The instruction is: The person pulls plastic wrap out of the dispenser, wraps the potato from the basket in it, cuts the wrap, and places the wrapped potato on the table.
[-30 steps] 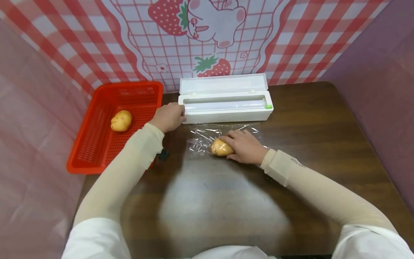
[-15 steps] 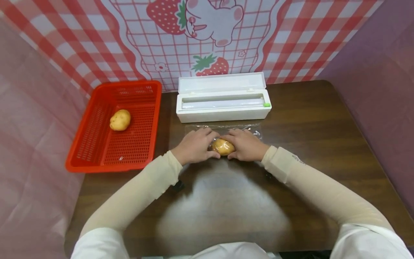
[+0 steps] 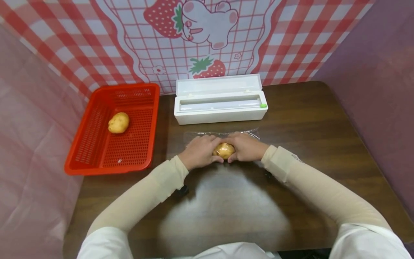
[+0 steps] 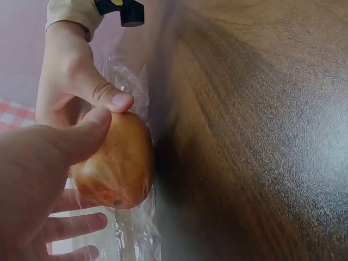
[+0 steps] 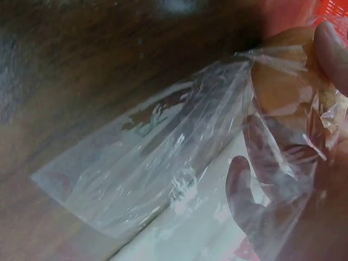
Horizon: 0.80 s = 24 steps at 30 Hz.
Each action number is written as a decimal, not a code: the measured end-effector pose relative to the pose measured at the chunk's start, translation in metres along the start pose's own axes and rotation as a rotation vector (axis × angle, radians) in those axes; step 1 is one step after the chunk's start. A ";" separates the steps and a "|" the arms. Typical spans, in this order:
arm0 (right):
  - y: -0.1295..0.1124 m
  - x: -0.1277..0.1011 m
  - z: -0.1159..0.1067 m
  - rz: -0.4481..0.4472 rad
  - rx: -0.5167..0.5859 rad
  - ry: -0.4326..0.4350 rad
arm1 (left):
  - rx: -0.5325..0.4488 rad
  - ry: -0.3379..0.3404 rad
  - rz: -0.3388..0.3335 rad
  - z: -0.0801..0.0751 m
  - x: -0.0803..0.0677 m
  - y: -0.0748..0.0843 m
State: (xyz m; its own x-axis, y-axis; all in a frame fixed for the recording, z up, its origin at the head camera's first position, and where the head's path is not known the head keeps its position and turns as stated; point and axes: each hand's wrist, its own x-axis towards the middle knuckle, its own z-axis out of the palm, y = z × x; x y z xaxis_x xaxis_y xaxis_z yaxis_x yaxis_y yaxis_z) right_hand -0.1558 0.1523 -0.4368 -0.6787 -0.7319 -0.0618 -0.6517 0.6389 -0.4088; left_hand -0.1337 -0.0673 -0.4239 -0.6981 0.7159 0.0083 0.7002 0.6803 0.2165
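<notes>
A yellow-brown potato (image 3: 224, 150) lies on a sheet of clear cling film (image 3: 223, 134) on the dark wooden table (image 3: 317, 118). My left hand (image 3: 199, 152) grips its left side and my right hand (image 3: 244, 147) grips its right side. In the left wrist view both thumbs sit on top of the potato (image 4: 115, 161), with film (image 4: 130, 81) round it. The right wrist view shows the film (image 5: 163, 163) lifted over the potato (image 5: 283, 81), my fingers (image 5: 255, 185) behind it. A white cling film dispenser box (image 3: 220, 104) stands with its lid up just beyond the hands.
A red plastic basket (image 3: 97, 158) at the left holds a second potato (image 3: 118, 122). A red checked strawberry backdrop (image 3: 291, 36) stands behind the table, pink cloth (image 3: 29, 118) hangs at the left and a purple wall (image 3: 375, 72) at the right.
My left hand left the dispenser's end and came down to the potato's left side. Both hands now close in on the potato, with the film drawn up round it.
</notes>
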 end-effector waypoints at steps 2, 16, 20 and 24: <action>0.000 0.000 -0.001 0.008 0.000 -0.022 | 0.004 0.008 0.002 0.000 0.001 0.001; -0.007 0.003 -0.010 0.072 0.028 -0.104 | -0.063 -0.001 -0.010 -0.002 0.003 -0.001; -0.008 0.003 -0.012 0.085 0.010 -0.108 | -0.109 -0.027 -0.034 -0.002 0.005 -0.005; -0.009 0.001 -0.015 0.075 -0.076 -0.059 | -0.160 -0.052 -0.080 -0.001 0.007 -0.009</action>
State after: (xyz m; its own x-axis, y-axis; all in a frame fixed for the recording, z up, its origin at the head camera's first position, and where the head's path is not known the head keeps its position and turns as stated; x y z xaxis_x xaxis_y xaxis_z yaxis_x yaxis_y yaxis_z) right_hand -0.1554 0.1494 -0.4197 -0.7067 -0.6926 -0.1443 -0.6251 0.7068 -0.3310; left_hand -0.1450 -0.0687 -0.4244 -0.7391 0.6705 -0.0653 0.6071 0.7049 0.3669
